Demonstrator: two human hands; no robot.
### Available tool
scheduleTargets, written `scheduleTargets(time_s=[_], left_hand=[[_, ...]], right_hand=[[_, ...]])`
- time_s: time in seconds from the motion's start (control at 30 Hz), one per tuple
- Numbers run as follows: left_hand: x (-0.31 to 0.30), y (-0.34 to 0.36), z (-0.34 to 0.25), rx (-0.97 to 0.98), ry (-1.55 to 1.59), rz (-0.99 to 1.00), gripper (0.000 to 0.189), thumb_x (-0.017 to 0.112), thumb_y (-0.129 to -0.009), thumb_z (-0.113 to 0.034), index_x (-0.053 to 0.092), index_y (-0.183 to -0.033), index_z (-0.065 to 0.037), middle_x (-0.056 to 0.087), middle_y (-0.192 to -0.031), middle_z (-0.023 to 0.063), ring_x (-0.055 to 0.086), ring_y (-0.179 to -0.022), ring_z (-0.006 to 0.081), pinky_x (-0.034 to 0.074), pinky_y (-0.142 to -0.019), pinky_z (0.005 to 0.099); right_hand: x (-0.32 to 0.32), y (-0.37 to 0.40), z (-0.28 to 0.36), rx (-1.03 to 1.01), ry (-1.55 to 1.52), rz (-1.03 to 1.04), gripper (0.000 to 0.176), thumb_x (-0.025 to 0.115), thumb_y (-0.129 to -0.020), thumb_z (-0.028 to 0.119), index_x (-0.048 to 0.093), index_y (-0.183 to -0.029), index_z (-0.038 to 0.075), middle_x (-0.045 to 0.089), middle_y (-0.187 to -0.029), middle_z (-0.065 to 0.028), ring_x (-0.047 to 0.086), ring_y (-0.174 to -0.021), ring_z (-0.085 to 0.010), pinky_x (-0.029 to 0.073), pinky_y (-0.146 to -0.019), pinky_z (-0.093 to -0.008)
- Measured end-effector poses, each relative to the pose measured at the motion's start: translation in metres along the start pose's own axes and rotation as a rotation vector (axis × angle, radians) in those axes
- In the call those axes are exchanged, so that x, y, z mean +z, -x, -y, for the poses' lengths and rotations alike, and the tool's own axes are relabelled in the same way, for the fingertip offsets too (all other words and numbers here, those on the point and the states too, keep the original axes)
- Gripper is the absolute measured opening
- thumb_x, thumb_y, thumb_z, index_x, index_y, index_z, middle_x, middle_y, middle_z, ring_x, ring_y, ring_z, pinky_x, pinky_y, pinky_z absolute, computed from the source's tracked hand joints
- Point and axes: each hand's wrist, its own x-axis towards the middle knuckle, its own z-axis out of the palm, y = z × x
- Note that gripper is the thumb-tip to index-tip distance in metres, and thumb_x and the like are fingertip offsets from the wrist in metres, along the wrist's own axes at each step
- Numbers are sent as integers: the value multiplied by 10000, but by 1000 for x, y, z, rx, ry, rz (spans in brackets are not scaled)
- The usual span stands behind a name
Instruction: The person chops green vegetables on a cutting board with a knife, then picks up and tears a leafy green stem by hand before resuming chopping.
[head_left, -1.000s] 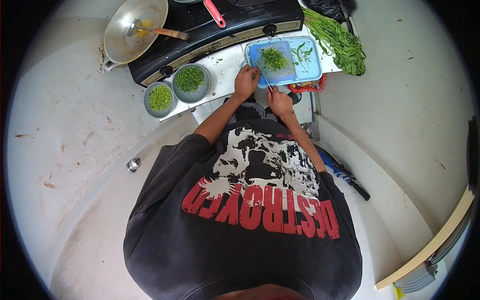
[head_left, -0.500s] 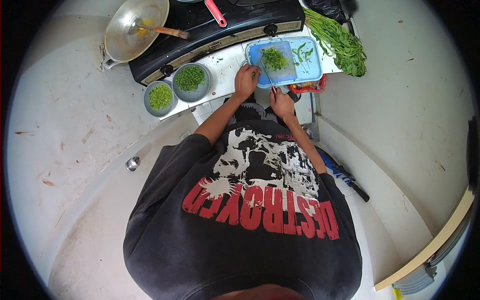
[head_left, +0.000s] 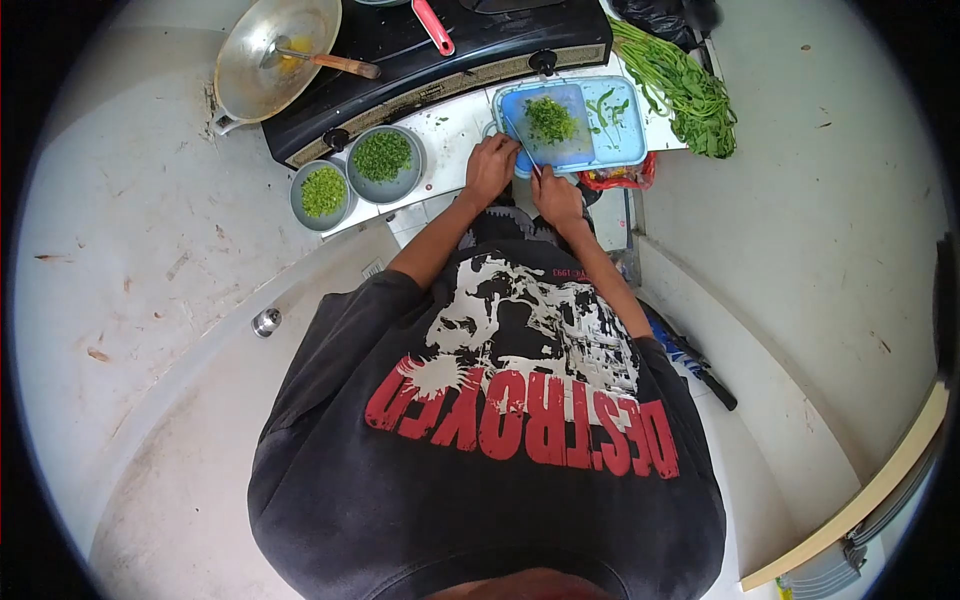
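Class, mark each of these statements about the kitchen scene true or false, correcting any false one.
1. The right hand grips a metal-bladed knife. True.
2. The smaller bowl is right of the larger one. False: the smaller round grey bowl is left of the larger round grey bowl.
3. A wooden-handled utensil rests in the round metal wok. True.
4. The big leafy bunch lies left of the tray. False: the big leafy green bunch lies right of the light-blue rectangular tray.
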Motion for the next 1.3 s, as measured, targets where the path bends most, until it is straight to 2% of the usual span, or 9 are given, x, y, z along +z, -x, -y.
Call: scheduleTargets(time_s=[0.2, 0.3, 0.47, 0.87, 1.0, 1.3], left_hand=[[7, -2, 0, -116, 31, -32, 85, 705, -856, -96, 749, -906, -43, 679, -881, 109, 643, -871, 333, 512, -796, 430], [7, -5, -3, -168, 83, -43, 79, 702, -847, -97, 749, -888, -48, 686, -873, 108, 645, -862, 338, 512, -798, 431], [8, -7, -3, -214, 117, -53, 81, 686, -839, -100, 744, -873, -55, 691, -877, 118, 645, -848, 351, 514, -798, 437], [4, -8, -3, -178, 109, -30, 87, 678, -797, -63, 731, -862, -41, 688, -864, 136, 649, -834, 360, 524, -779, 436], [6, -7, -1, -174, 113, -46, 86, 688, -803, -67, 736, -869, -39, 681, -850, 147, 652, -817, 359, 524, -768, 439], [7, -6, 0, -173, 107, -58, 90, 707, -837, -102, 750, -886, -40, 662, -839, 158, 649, -808, 356, 528, -740, 447]], right_hand=[[-1, 13, -14, -57, -28, -42, 378, 510, -1019, 381, 566, -1010, 8, 688, -729, -260, 696, -697, -453, 557, -649, -559], [-5, 18, -18, -2, -37, -36, 383, 510, -1020, 388, 570, -1001, 10, 685, -721, -258, 696, -691, -448, 554, -642, -558], [-12, 17, -11, -32, -58, -26, 388, 505, -1021, 393, 572, -999, 11, 687, -734, -260, 695, -694, -451, 553, -643, -561], [3, 1, -3, -26, -4, -32, 387, 485, -1028, 396, 577, -1036, 20, 691, -739, -258, 698, -708, -451, 554, -651, -569], [-6, 1, -2, -7, 2, 21, 378, 510, -1017, 389, 582, -1046, 19, 705, -791, -258, 698, -737, -470, 563, -686, -557], [-4, 21, -10, 6, -69, -29, 379, 510, -1016, 388, 584, -1025, 16, 689, -742, -260, 695, -716, -462, 559, -661, -553]])
